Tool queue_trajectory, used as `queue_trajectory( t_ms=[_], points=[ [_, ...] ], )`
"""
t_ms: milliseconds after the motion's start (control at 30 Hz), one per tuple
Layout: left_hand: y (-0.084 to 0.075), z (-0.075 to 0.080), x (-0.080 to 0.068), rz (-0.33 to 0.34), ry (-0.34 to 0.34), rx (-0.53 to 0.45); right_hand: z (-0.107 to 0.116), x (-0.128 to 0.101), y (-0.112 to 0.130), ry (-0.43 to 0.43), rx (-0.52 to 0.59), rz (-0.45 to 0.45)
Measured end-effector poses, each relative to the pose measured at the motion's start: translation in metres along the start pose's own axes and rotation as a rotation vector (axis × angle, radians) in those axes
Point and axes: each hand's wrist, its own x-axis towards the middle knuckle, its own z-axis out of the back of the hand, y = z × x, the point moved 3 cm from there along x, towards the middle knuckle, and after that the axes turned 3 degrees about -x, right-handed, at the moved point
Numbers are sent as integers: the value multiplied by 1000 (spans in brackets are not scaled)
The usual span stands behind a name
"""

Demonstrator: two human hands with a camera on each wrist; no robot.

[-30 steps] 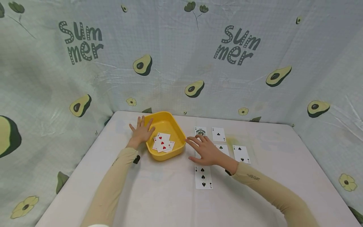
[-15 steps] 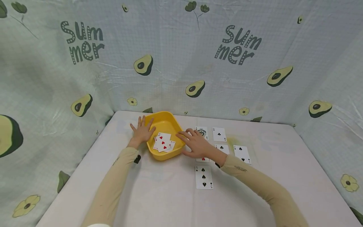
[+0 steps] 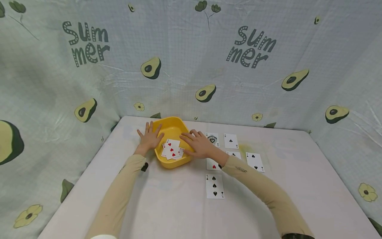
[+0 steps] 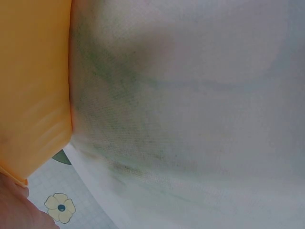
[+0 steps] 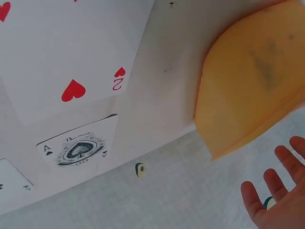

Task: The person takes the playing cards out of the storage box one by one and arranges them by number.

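Observation:
A yellow plastic tray (image 3: 173,127) stands on the table at the back, left of the middle. Several heart playing cards (image 3: 171,150) lie overlapped inside it. My left hand (image 3: 148,138) rests with spread fingers over the tray's left rim; the left wrist view shows only part of that hand beside the yellow wall. Over the right rim reaches my right hand (image 3: 199,144), fingers extended above the tray, nothing held. Below its wrist lies a two of hearts (image 5: 71,57), partly covered in the head view. The right wrist view shows those fingers straight and apart.
Right of the tray lie an ace of spades (image 3: 212,139), an ace of clubs (image 3: 231,141), a half-covered two of clubs (image 3: 234,155) and a two of spades (image 3: 255,162). Nearer the front is a three of spades (image 3: 215,186). A printed cloth (image 3: 179,49) hangs behind the table.
My right hand has moved left, from over the cards to over the tray's right rim, uncovering part of the two of hearts. My left hand has stayed put.

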Motion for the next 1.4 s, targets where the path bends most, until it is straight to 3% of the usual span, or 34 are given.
queue_trajectory(
  t_ms=[633,1033,1400],
  points=[
    [1,-2,2,-2,-3,8,-17,40,-1,147,73,-30],
    [4,-2,1,-10,2,4,-32,59,12,208,21,24],
    [4,-1,1,-23,-17,14,-39,62,23,306,-81,56]
  ],
)
